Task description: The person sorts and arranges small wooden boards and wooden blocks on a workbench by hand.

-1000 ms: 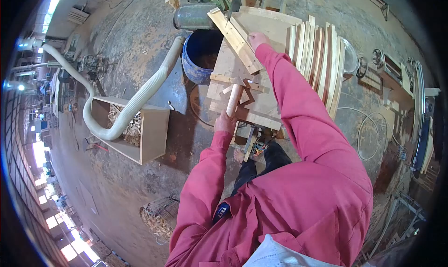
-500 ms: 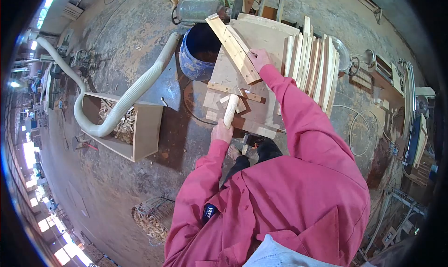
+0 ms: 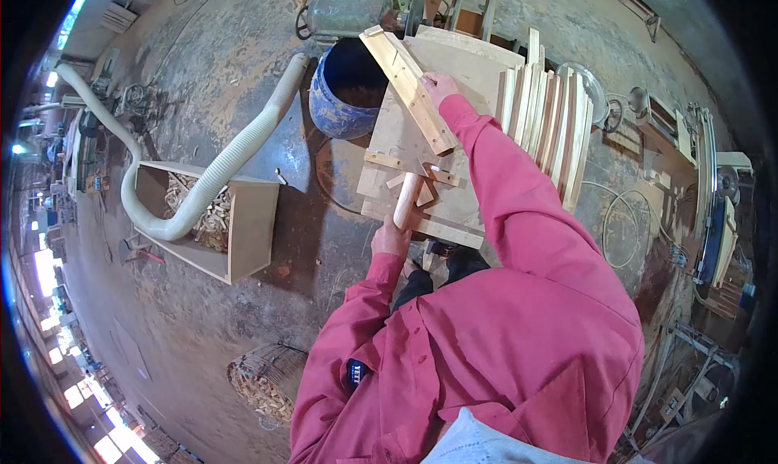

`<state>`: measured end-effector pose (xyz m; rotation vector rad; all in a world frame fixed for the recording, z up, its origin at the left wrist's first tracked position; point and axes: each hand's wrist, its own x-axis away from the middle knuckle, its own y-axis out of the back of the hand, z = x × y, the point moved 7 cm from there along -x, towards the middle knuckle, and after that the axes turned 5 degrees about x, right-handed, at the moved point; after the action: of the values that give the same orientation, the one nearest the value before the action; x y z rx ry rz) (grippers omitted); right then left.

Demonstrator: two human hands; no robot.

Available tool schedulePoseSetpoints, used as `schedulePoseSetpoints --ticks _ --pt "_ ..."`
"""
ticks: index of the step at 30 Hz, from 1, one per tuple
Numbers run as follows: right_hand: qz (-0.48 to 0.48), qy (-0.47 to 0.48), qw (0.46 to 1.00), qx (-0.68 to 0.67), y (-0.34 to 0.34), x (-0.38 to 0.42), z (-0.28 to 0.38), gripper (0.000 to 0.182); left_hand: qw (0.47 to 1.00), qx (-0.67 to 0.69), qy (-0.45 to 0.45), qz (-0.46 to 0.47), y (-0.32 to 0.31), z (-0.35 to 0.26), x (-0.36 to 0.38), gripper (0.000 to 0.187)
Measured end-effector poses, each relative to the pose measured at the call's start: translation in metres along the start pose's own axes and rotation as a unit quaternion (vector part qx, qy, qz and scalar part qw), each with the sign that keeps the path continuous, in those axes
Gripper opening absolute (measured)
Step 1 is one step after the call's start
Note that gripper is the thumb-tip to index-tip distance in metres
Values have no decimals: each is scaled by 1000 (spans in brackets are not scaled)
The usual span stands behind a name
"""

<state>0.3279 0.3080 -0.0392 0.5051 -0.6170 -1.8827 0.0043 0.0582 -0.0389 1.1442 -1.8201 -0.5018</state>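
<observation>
My left hand (image 3: 391, 239) is closed round the lower end of a pale wooden stick (image 3: 408, 196), which points up across the near part of a wooden worktop (image 3: 379, 187). Its upper end lies by short wooden strips (image 3: 442, 177) fixed to the top. My right hand (image 3: 440, 87) has its fingers bent at the right edge of a long, slanted wooden plank (image 3: 409, 87) with small dark holes along it. Fingertips of that hand are partly hidden, but they appear to grip the plank's edge.
Several curved wooden slats (image 3: 543, 115) are stacked on the right. A blue drum (image 3: 340, 122) stands left of the worktop. Further left, a ribbed hose (image 3: 243, 152) crosses a box (image 3: 251, 229) of offcuts. A wire basket (image 3: 267, 379) of scraps sits on the floor.
My right hand has slid up and left along the plank's edge. My left hand and the wooden stick have shifted slightly right and down. The whole view has moved a little.
</observation>
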Motion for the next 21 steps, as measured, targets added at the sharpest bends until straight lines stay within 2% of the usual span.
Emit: schedulePoseSetpoints --ticks 15,17,21 --pt "-7 0 1000 1 18 -75 -24 30 999 7 -32 -29 1 -58 -59 37" --pt "-3 -54 996 76 33 -75 -18 31 998 5 -38 -40 -1 -59 -66 37" --pt "-38 -57 992 103 41 -75 -26 33 997 -6 -45 -56 2 -59 -64 36"
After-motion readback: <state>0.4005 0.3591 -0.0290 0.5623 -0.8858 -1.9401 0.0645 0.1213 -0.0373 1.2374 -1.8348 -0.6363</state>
